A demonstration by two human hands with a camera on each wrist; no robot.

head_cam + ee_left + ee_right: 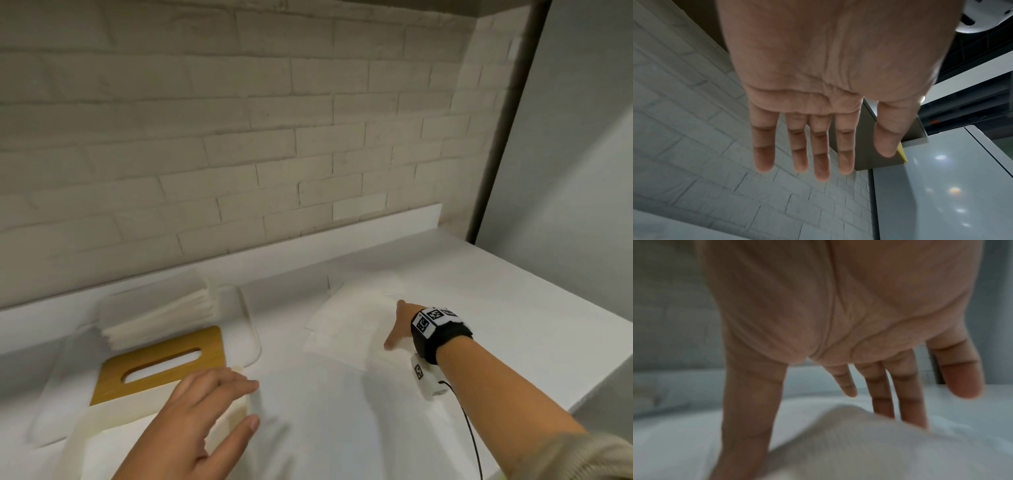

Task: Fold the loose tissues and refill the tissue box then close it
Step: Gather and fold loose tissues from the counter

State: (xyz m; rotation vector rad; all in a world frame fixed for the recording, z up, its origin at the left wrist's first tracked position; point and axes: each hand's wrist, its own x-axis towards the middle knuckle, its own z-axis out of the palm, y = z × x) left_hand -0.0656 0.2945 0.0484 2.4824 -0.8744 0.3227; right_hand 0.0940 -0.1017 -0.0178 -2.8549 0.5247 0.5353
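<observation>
Right grip (399, 325) spread flat, fingers on loose tissue (349, 325), right of tissue box (219, 421). Left grip (202, 418) spread, empty, over box. Tissue likely light, limp, tear-prone: pinch corner, fold gently on surface (479, 291).

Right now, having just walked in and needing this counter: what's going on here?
A person is refilling a tissue box. Their right hand reaches, fingers straight, onto a loose tissue spread on the counter. The left hand hovers open by the box. The wooden lid is off, beside stacked folded tissues.
</observation>
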